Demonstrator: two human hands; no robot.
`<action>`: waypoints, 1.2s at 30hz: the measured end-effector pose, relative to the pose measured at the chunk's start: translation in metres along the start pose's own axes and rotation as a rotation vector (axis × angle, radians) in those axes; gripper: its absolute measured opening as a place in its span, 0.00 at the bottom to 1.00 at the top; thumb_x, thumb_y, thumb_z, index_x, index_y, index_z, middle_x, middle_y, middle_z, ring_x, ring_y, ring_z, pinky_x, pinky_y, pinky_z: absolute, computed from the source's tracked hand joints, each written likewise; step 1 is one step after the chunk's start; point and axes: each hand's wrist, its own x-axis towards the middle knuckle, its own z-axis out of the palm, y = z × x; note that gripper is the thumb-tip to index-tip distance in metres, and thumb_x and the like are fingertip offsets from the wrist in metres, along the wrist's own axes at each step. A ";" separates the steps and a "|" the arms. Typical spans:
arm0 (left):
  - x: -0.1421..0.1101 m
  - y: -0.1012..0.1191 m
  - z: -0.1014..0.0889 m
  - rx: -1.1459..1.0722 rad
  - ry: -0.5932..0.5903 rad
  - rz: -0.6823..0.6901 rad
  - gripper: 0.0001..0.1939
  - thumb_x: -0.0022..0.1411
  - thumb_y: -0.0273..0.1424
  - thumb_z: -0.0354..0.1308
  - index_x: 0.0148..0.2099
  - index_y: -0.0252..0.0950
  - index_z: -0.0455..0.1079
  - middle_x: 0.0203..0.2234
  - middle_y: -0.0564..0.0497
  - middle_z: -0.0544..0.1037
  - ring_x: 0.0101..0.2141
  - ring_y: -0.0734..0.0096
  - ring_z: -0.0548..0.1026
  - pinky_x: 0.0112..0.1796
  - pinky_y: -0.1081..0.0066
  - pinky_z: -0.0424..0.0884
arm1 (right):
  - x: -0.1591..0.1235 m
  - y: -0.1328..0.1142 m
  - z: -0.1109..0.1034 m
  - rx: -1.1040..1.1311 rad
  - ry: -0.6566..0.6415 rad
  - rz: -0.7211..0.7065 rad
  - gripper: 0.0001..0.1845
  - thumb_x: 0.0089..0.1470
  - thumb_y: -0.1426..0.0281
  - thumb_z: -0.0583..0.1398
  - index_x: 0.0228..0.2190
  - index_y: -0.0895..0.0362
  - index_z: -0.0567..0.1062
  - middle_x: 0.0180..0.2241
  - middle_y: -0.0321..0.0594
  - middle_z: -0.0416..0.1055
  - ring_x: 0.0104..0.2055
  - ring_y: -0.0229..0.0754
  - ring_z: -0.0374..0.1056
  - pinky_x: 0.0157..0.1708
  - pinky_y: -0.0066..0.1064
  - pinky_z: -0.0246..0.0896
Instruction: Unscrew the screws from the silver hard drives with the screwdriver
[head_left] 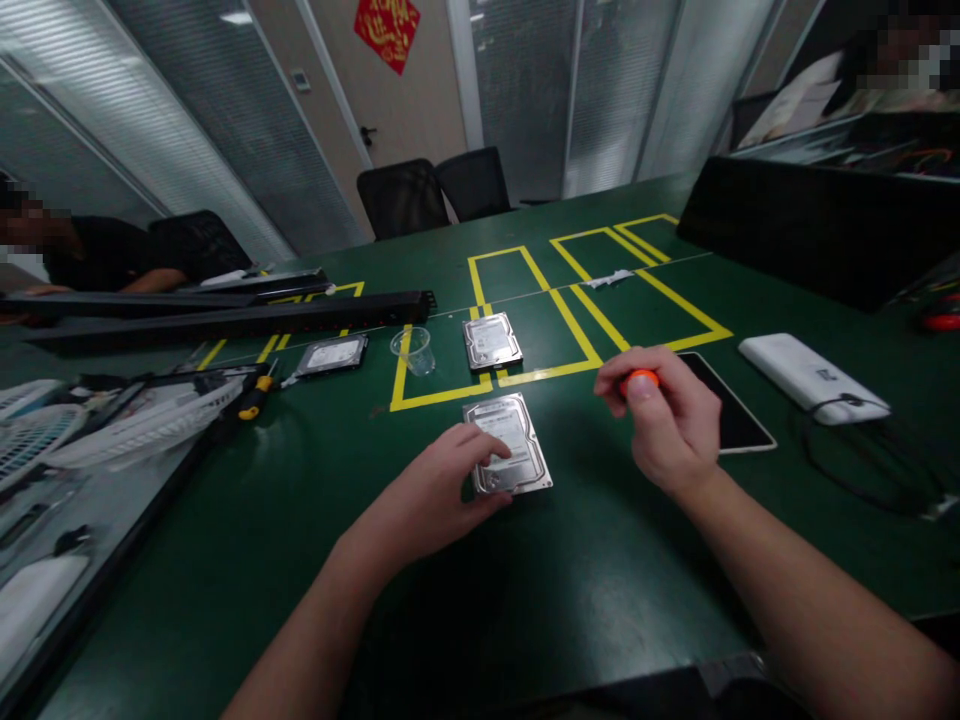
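Left hand (442, 490): fingers spread flat on hard drive (508, 444), frame centre, on green table (300, 520).
Right hand (664, 420): closed around orange-capped screwdriver (638, 380), right of centre.
Behind: second hard drive (491, 341), plastic cup (413, 349).

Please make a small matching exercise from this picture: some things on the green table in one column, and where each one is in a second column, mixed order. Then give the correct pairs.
Things
1. nearest hard drive
2. second hard drive
3. clear plastic cup
4. white box

Places
A. on the yellow tape line, left of a drive
B. at the table's right side, a black cable beside it
C. under the left hand
D. inside a yellow taped rectangle

Pairs: 1-C, 2-D, 3-A, 4-B
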 end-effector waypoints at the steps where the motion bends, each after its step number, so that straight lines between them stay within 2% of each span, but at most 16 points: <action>1: -0.008 -0.007 -0.004 0.012 -0.022 -0.021 0.23 0.64 0.29 0.70 0.59 0.44 0.72 0.52 0.47 0.76 0.49 0.58 0.75 0.50 0.61 0.73 | 0.002 -0.003 0.001 0.106 0.030 0.050 0.12 0.70 0.59 0.56 0.38 0.51 0.75 0.32 0.43 0.72 0.29 0.45 0.66 0.26 0.38 0.59; 4: -0.025 -0.029 -0.007 0.037 -0.070 -0.078 0.30 0.65 0.32 0.70 0.67 0.48 0.68 0.54 0.47 0.75 0.50 0.57 0.75 0.51 0.59 0.74 | 0.007 -0.012 0.007 0.398 0.045 0.168 0.15 0.69 0.56 0.55 0.34 0.51 0.71 0.28 0.40 0.69 0.23 0.41 0.59 0.24 0.37 0.54; 7: -0.031 -0.043 0.000 0.025 -0.079 -0.097 0.35 0.66 0.34 0.70 0.71 0.50 0.64 0.55 0.47 0.73 0.50 0.58 0.74 0.52 0.58 0.74 | 0.007 -0.018 0.013 0.567 -0.028 0.264 0.17 0.69 0.56 0.52 0.32 0.51 0.68 0.27 0.37 0.68 0.20 0.38 0.55 0.23 0.36 0.52; 10: -0.029 -0.048 0.011 0.000 -0.064 -0.080 0.37 0.65 0.33 0.70 0.73 0.51 0.62 0.53 0.47 0.74 0.48 0.60 0.75 0.51 0.59 0.74 | 0.001 -0.020 0.018 0.673 -0.125 0.342 0.16 0.69 0.56 0.52 0.32 0.52 0.69 0.26 0.37 0.68 0.19 0.37 0.55 0.21 0.34 0.51; 17: -0.024 -0.050 0.026 -0.063 -0.041 -0.033 0.33 0.68 0.32 0.67 0.72 0.49 0.65 0.52 0.45 0.74 0.49 0.59 0.75 0.53 0.58 0.74 | -0.010 -0.018 0.028 0.667 -0.216 0.409 0.16 0.68 0.55 0.54 0.32 0.52 0.69 0.26 0.37 0.69 0.18 0.37 0.55 0.20 0.35 0.51; 36: -0.025 -0.054 0.028 -0.092 -0.041 -0.042 0.32 0.68 0.32 0.67 0.72 0.49 0.66 0.52 0.45 0.74 0.49 0.60 0.75 0.52 0.59 0.72 | -0.013 -0.016 0.033 0.718 -0.260 0.425 0.14 0.69 0.59 0.56 0.35 0.53 0.75 0.27 0.37 0.71 0.19 0.36 0.56 0.21 0.34 0.49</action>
